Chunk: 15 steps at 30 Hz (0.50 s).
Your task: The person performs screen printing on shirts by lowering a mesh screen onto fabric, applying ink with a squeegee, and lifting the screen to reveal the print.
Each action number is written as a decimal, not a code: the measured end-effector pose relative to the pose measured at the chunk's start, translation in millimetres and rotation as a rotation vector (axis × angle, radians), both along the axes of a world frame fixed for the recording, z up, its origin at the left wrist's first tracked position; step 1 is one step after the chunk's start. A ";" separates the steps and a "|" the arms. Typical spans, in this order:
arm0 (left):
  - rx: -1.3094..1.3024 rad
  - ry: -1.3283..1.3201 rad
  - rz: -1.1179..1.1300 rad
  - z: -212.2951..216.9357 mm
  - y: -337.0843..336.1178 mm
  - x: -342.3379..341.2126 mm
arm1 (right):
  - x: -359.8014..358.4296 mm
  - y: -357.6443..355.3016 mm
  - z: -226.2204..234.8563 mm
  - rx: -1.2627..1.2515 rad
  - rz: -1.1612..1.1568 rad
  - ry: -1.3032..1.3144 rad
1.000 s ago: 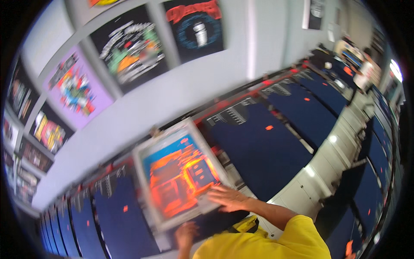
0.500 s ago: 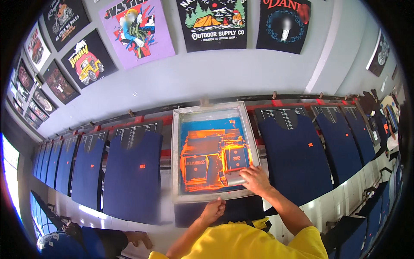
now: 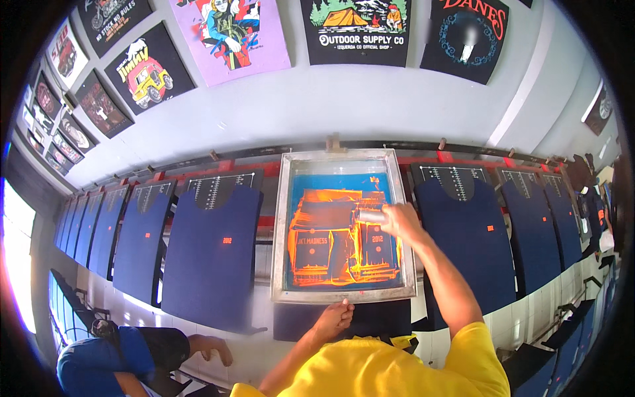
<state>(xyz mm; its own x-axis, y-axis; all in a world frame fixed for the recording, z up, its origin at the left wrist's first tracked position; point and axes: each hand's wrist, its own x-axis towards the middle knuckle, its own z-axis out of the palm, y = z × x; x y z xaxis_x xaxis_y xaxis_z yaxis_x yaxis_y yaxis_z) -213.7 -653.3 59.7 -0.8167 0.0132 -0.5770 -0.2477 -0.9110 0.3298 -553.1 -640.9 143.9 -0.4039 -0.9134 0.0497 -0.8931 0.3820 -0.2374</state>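
A silk screen with a metal frame (image 3: 409,264) lies in front of me, its blue mesh smeared with orange ink (image 3: 327,196). My right hand (image 3: 402,221) grips a squeegee (image 3: 372,216) over the mesh, right of its middle and above the small printed designs. At the near edge of the frame is my left hand (image 3: 334,319), fingers curled and thumb against the rim. A dark blue shirt (image 3: 383,321) shows from beneath the screen; the rest of it is hidden.
Dark blue shirts on boards run along both sides, including one at the left (image 3: 210,264) and one at the right (image 3: 466,245), each with a small orange print. At the lower left is another person's hand (image 3: 211,347). A rail (image 3: 264,153) passes behind the boards.
My right hand has pushed the squeegee away from me, from the near part of the mesh to its middle. My left hand stays at the near rim. The whole view has shifted slightly.
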 end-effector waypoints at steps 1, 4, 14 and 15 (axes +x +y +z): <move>0.001 0.004 -0.013 1.4 -0.5 -1.6 | -13.4 -5.5 3.4 0.032 -0.082 -0.134; 0.030 0.025 0.003 1.2 3.0 -2.4 | -46.8 -1.1 8.3 0.123 -0.020 -0.346; 0.192 0.002 0.007 -12.0 0.1 5.3 | 116.3 133.0 -4.1 0.034 0.146 0.051; 0.196 0.019 -0.001 -12.8 -1.1 4.9 | 123.6 140.5 -6.6 0.029 0.123 0.068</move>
<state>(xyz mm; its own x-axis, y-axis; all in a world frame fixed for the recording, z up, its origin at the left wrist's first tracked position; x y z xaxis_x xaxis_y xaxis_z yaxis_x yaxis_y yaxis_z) -208.9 -654.3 46.9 -0.8271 0.1249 -0.5480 -0.2443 -0.9580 0.1504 -429.5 -500.4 137.3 -0.2853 -0.9573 0.0464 -0.9474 0.2743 -0.1649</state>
